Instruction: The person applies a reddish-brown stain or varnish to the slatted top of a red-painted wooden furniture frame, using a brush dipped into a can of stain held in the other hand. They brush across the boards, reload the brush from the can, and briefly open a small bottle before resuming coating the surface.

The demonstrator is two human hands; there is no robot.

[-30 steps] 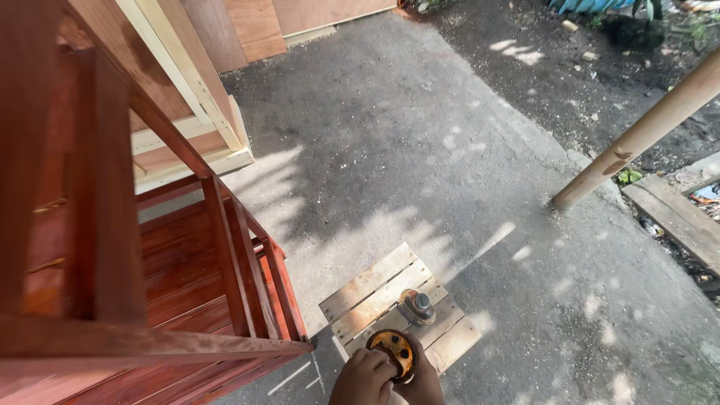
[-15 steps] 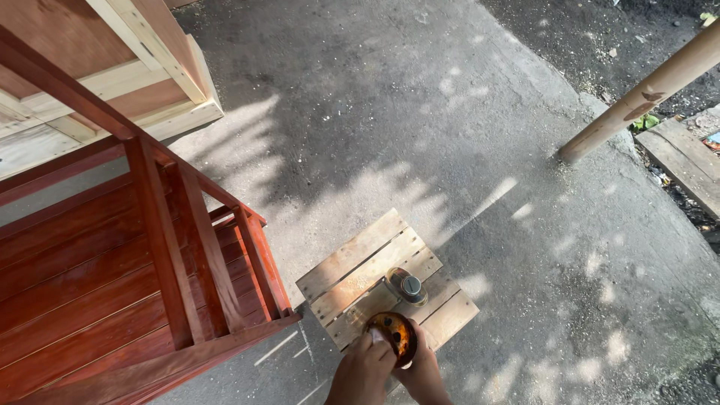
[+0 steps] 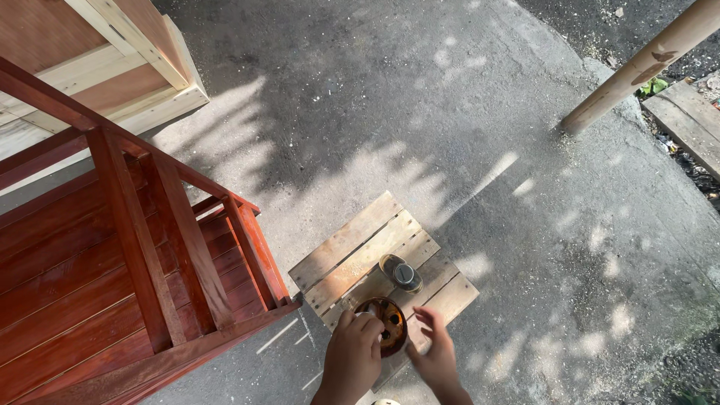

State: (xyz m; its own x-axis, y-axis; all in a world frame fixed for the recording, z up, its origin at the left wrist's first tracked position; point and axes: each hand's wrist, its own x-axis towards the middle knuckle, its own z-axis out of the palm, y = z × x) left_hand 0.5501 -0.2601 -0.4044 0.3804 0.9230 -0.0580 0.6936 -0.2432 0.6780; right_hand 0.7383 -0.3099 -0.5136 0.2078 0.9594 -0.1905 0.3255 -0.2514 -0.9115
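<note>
A small round tin point(image 3: 384, 324) of dark brown finish sits on a low pallet-like wooden stand point(image 3: 352, 247) on the concrete. My left hand point(image 3: 352, 356) grips the tin's near-left rim, fingers curled over its edge. To the tin's right, my right hand point(image 3: 435, 352) hovers with fingers spread and nothing in it. A small bottle with a grey cap point(image 3: 401, 273) lies on the slats just beyond the tin.
A red-brown stained wooden slatted piece of furniture point(image 3: 135, 262) stands at the left, close to the stand. Unfinished pale wood frames point(image 3: 120, 67) lie behind it. A bamboo pole point(image 3: 637, 67) leans at the upper right beside a plank point(image 3: 686, 120).
The view has tilted and shifted, so the stand sits higher in frame. My right hand has come off the tin and opened; my left hand stays on it.
</note>
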